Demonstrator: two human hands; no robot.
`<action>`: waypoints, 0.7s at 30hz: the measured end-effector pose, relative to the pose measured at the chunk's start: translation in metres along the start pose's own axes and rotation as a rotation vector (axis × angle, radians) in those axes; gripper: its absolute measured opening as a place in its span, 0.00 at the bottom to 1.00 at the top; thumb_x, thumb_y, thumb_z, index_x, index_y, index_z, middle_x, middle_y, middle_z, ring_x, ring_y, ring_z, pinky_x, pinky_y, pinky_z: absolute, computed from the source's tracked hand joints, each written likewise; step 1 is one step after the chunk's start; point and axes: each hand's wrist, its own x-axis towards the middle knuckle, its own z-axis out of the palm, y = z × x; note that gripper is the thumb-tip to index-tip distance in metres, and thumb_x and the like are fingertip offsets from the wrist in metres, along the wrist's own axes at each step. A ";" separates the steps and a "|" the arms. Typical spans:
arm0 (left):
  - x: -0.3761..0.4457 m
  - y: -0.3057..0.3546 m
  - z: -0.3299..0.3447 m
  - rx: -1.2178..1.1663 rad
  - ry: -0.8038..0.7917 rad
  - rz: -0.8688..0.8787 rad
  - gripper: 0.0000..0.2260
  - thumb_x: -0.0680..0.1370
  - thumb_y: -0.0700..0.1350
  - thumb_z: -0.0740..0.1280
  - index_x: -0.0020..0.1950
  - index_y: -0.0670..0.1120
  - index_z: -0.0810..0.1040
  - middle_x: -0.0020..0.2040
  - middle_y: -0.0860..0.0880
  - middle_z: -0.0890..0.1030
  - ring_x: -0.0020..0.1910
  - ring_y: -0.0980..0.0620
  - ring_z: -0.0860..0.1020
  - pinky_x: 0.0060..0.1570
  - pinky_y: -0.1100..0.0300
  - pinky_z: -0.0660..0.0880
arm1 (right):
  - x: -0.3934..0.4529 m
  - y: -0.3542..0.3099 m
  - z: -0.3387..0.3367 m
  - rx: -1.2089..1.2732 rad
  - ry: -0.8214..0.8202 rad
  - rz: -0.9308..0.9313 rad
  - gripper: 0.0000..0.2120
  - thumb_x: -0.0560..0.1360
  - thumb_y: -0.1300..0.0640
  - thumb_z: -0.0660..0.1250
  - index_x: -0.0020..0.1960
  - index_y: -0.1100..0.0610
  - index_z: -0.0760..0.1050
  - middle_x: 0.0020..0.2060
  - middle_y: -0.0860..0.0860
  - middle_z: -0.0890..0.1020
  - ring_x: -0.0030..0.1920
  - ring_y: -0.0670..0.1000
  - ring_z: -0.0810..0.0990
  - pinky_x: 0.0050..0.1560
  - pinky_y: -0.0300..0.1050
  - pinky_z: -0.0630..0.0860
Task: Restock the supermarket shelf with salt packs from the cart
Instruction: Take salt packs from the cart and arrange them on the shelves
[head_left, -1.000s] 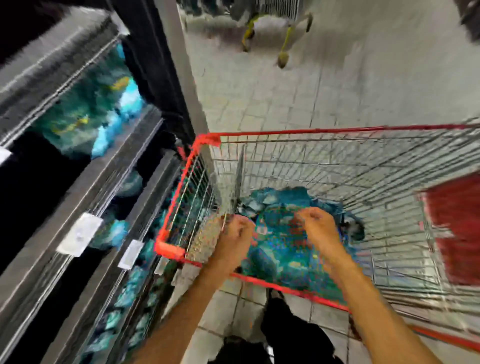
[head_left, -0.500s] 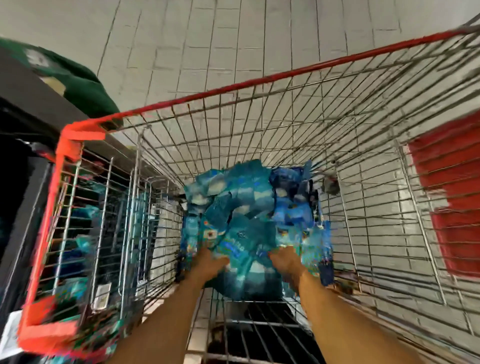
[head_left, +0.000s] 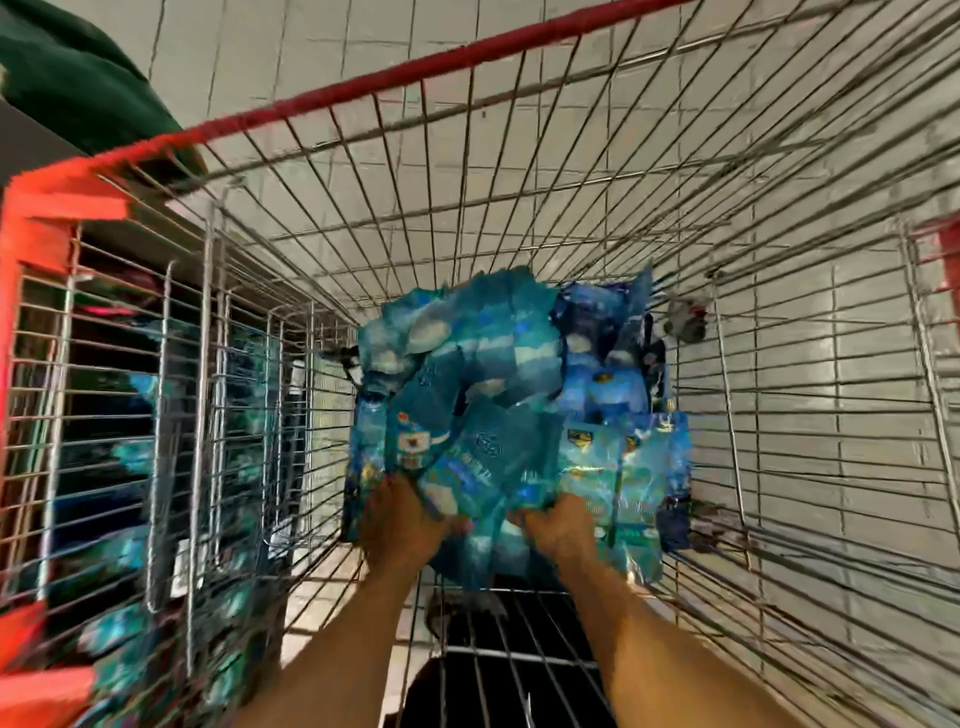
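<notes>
Cart, wire w/ red rim: I log a heap of blue salt packs at near end. Left hand & right hand both curled into the heap's near edge, gripping packs.

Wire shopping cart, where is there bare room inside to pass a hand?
Bare wire floor lies right of the heap of blue salt packs, toward the red-rimmed wire cart's right wall, and beyond the heap. It is crowded at the near middle, where the left hand and right hand grip packs.

Wire cart holds heaped blue salt packs.
</notes>
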 end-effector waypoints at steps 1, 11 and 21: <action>0.001 -0.002 0.001 0.001 0.000 0.006 0.55 0.48 0.73 0.76 0.66 0.44 0.69 0.65 0.43 0.75 0.64 0.41 0.74 0.60 0.45 0.75 | 0.001 0.001 0.001 0.010 -0.004 0.006 0.16 0.67 0.53 0.78 0.52 0.59 0.83 0.48 0.58 0.86 0.51 0.58 0.84 0.50 0.50 0.80; 0.005 -0.007 0.010 -0.386 -0.344 -0.040 0.23 0.54 0.53 0.85 0.45 0.54 0.81 0.49 0.53 0.85 0.45 0.54 0.82 0.52 0.54 0.81 | -0.006 0.022 -0.030 0.304 -0.087 0.011 0.05 0.73 0.64 0.74 0.42 0.56 0.79 0.37 0.52 0.85 0.37 0.51 0.81 0.41 0.47 0.81; -0.037 0.034 -0.052 -0.590 -0.370 0.132 0.15 0.64 0.39 0.81 0.47 0.47 0.82 0.43 0.50 0.86 0.43 0.51 0.84 0.40 0.60 0.81 | -0.057 0.008 -0.112 0.302 -0.092 -0.030 0.17 0.64 0.53 0.80 0.48 0.55 0.78 0.42 0.52 0.83 0.47 0.55 0.82 0.51 0.51 0.79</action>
